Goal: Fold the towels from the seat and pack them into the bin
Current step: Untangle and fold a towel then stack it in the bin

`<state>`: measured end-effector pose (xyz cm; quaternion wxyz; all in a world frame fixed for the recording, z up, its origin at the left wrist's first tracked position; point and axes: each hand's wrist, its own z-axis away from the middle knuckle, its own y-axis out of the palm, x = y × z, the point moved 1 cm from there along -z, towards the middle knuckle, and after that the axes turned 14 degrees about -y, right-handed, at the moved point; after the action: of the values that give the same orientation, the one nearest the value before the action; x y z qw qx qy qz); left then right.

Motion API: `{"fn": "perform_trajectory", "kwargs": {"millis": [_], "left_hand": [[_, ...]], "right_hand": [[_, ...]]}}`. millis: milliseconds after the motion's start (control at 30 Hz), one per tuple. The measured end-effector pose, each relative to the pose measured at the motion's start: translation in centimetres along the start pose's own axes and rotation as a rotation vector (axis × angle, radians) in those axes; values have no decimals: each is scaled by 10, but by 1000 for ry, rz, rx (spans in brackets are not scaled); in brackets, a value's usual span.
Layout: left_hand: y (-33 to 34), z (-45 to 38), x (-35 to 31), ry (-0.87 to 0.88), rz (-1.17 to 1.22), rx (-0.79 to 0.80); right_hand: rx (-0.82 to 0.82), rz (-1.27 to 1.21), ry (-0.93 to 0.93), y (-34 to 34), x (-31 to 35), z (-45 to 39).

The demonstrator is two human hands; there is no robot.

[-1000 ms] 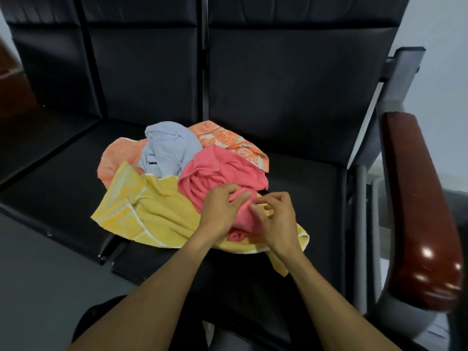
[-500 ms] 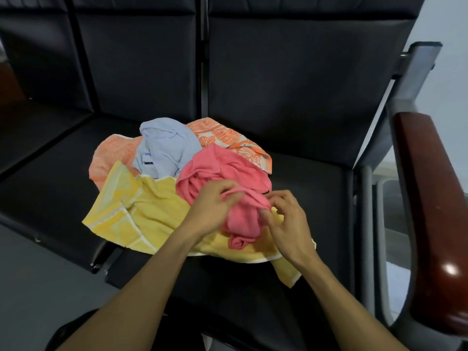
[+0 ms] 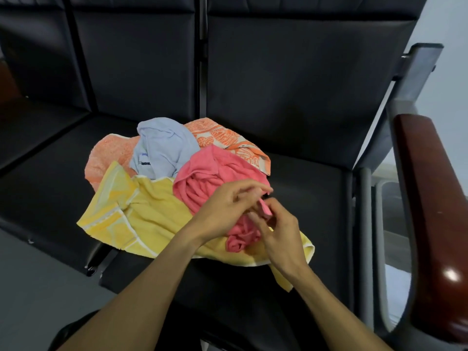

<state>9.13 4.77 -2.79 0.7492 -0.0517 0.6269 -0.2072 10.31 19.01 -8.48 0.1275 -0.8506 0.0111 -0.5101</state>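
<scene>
A heap of crumpled towels lies on the black seat (image 3: 311, 188). The pink towel (image 3: 210, 173) is on top at the front right. Under it spreads a yellow towel (image 3: 141, 214), with a pale blue towel (image 3: 162, 145) and two orange towels (image 3: 111, 153) (image 3: 222, 135) behind. My left hand (image 3: 225, 211) grips the pink towel's edge, fingers curled. My right hand (image 3: 281, 231) pinches a corner of the same pink towel just beside it. No bin is in view.
The seat is one of a row of black padded chairs with tall backrests (image 3: 291, 72). A glossy brown wooden armrest (image 3: 435, 211) on a grey metal frame stands close on the right. Grey floor (image 3: 33, 287) lies at the lower left.
Both hands have worked along the pink towel's edge and lifted a corner of it slightly. The camera has moved closer to the pile.
</scene>
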Motion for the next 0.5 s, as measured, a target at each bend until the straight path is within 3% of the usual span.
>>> {"fn": "perform_trajectory", "kwargs": {"millis": [100,167,233,367,433,500], "left_hand": [[-6,-6,8,70,-135,-181],[-5,-9,17,88,-344,-180],[-3,-12,24,77,-382,-182],[-2,-14,23,149,-400,-357],[4,-13,21,147,-375,-316],[7,-13,24,94,-416,-197]], "right_hand": [[-18,-27,1,-4,-2,-2],[-14,-67,31,-5,-1,-2],[-52,-155,88,-6,-3,-3],[-156,-438,256,-10,-18,-8],[-89,-456,251,-8,-17,-8],[-88,-299,198,-10,-15,-8]]}}
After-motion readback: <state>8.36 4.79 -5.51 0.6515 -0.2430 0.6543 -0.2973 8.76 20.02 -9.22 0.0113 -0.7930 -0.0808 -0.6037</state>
